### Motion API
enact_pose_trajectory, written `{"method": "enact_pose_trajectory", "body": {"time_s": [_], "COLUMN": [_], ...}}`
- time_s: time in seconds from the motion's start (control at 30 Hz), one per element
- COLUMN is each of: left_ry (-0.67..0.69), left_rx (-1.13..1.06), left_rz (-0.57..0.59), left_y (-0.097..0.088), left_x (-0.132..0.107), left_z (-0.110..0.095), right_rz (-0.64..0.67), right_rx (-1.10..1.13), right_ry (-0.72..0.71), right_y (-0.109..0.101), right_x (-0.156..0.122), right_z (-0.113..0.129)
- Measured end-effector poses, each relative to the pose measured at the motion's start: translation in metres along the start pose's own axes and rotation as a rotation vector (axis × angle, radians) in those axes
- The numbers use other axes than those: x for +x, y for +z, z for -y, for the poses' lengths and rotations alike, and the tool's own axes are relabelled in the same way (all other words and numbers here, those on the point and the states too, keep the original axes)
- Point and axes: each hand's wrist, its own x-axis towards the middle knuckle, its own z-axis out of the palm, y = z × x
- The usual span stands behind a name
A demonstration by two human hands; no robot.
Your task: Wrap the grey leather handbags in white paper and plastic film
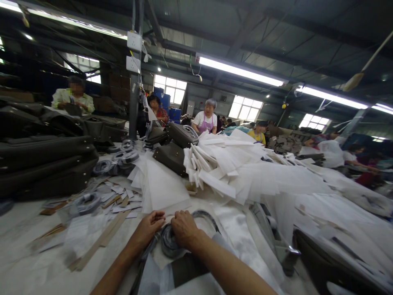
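My left hand (149,226) and my right hand (183,228) meet at the near edge of the table (21,262), fingers curled. Both grip a coiled grey strap (168,242) wrapped in clear plastic, which lies on white paper and a grey bag part below my wrists. A curved grey strap end (206,216) arcs out just right of my right hand. Directly beyond my fingers lies a stack of white fabric sheets (161,186).
A large heap of white dust bags (245,172) fills the middle and right. Dark grey handbags (46,164) are stacked at left, with more bags (172,157) and strap coils (125,157) near a pole (135,94). Paper scraps litter the left. Several people work at the far side.
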Motion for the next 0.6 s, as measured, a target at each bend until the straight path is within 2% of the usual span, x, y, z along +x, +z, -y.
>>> {"method": "enact_pose_trajectory", "body": {"time_s": [0.17, 0.37, 0.47, 0.6], "left_ry": [0.004, 0.007, -0.013, -0.038], "left_rx": [-0.007, -0.034, -0.067, -0.073], "left_rz": [0.005, 0.015, 0.006, -0.004], "left_y": [0.000, -0.002, -0.002, -0.001], "left_x": [-0.004, -0.002, 0.000, -0.002], "left_z": [-0.004, 0.001, 0.001, -0.006], "right_rz": [0.024, 0.065, 0.077, 0.062], "right_rx": [0.011, 0.015, 0.008, -0.006], "right_ry": [-0.025, -0.020, -0.021, -0.039], "right_y": [-0.006, -0.016, -0.013, 0.001], "right_x": [0.001, -0.001, 0.000, 0.004], "right_z": [-0.004, -0.013, -0.016, -0.016]}}
